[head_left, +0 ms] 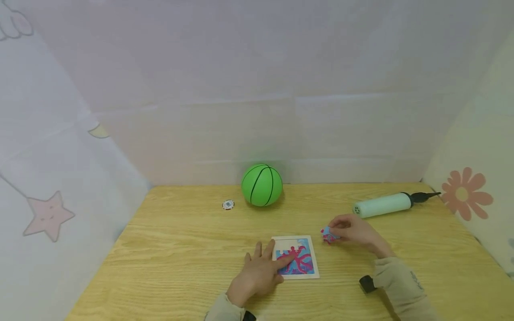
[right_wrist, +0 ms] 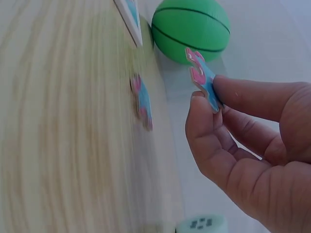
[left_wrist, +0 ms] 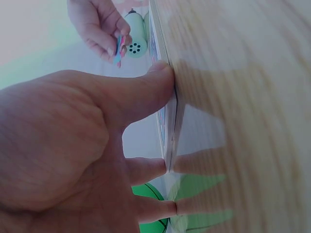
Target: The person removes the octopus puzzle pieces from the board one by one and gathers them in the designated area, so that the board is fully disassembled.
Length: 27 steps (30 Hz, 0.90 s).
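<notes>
A square jigsaw puzzle (head_left: 304,258) with a pink octopus on blue lies in a pale frame, its upper left part bare. Across its left side spreads my left hand (head_left: 259,272), fingers extended, one on the picture. In the left wrist view the thumb (left_wrist: 158,90) touches the board's edge. To the right of the frame, my right hand (head_left: 353,229) pinches a blue and pink puzzle piece (right_wrist: 206,80) between thumb and fingers, above the table. Below it, a second, blurred piece (right_wrist: 141,102) lies on the wood in the right wrist view.
A green ball (head_left: 262,185) sits at the back of the wooden table (head_left: 172,240), with a poker chip (head_left: 228,204) to its left. Behind my right hand lies a pale green hand pump (head_left: 383,205) with a black nozzle. Printed cloth hangs around the table's back and sides.
</notes>
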Tool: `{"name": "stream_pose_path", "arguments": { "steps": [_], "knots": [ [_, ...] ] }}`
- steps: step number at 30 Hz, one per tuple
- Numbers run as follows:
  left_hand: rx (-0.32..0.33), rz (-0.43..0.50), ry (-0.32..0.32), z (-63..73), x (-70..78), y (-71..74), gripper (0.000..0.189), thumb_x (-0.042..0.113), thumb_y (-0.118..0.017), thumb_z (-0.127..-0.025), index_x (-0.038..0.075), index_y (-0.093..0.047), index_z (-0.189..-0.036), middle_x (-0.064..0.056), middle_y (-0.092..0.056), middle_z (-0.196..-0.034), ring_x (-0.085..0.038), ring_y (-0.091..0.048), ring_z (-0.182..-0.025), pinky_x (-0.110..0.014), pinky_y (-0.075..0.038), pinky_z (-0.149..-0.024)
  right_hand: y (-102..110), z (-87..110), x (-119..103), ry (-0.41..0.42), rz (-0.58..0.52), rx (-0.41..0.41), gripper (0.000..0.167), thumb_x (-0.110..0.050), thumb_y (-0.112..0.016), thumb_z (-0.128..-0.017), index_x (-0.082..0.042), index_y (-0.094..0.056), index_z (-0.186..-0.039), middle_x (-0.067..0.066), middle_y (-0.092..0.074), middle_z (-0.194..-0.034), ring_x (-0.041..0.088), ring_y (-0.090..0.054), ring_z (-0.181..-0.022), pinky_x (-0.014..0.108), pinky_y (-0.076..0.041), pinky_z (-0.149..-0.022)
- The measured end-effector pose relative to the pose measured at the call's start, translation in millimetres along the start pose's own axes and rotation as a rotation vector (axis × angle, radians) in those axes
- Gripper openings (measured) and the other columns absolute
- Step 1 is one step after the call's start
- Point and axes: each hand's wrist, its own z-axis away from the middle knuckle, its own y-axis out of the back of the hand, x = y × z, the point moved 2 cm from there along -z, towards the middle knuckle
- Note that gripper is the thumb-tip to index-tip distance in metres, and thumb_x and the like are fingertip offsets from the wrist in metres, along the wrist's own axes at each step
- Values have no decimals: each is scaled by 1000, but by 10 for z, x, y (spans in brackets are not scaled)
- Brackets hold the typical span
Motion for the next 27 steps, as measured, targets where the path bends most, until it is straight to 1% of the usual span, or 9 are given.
{"name": "stream_pose_path", "arguments": {
  "steps": [4, 8, 13, 15, 20, 23, 27],
  "knots": [
    [7, 0, 0, -6, -3, -11, 57, 35, -60, -93, 51, -36, -143, -15, -18, -158, -50, -18, -139, -70, -25, -100, 130, 85, 50, -4, 22, 42, 24, -11, -64, -92, 8, -63, -107, 16, -64, -101, 25, -63, -92, 38, -56, -77],
    [13, 4, 0, -7, -2, -17, 58, 34, -61, -93, 51, -37, -143, -15, -19, -157, -50, -18, -138, -70, -24, -100, 243, 158, 109, -25, 59, 86, 23, -10, -63, -92, 7, -63, -107, 15, -64, -102, 23, -63, -91, 36, -56, -75],
    [14, 4, -1, -10, -3, -14, 57, 34, -61, -93, 50, -38, -142, -15, -20, -157, -50, -19, -138, -70, -25, -100, 352, 223, 167, -41, 84, 118, 24, -9, -64, -92, 9, -64, -108, 15, -64, -101, 23, -63, -88, 35, -56, -74],
    [13, 3, -2, -8, -1, -13, 56, 34, -61, -93, 49, -39, -142, -15, -20, -157, -50, -19, -138, -70, -25, -100, 387, 236, 183, -41, 114, 128, 23, -9, -64, -92, 8, -65, -107, 15, -65, -99, 23, -63, -86, 34, -55, -73],
    [20, 0, -8, -3, -6, -16, 56, 34, -61, -93, 48, -40, -142, -15, -21, -156, -50, -20, -138, -70, -26, -99, 429, 247, 227, -52, 149, 133, 20, -8, -64, -91, 8, -66, -103, 14, -66, -96, 22, -63, -82, 32, -54, -71],
    [26, -4, -12, -4, -11, -19, 56, 34, -62, -93, 48, -40, -142, -16, -21, -156, -51, -20, -138, -70, -26, -99, 430, 253, 259, -73, 133, 129, 20, -6, -63, -91, 10, -66, -103, 14, -67, -95, 21, -65, -79, 31, -54, -69],
    [28, -11, -13, -4, -14, -20, 56, 34, -61, -93, 48, -40, -142, -16, -21, -156, -50, -21, -137, -70, -27, -99, 429, 259, 278, -99, 166, 147, 19, -5, -64, -91, 10, -67, -102, 13, -67, -95, 18, -64, -77, 29, -53, -67]
  ]
}}
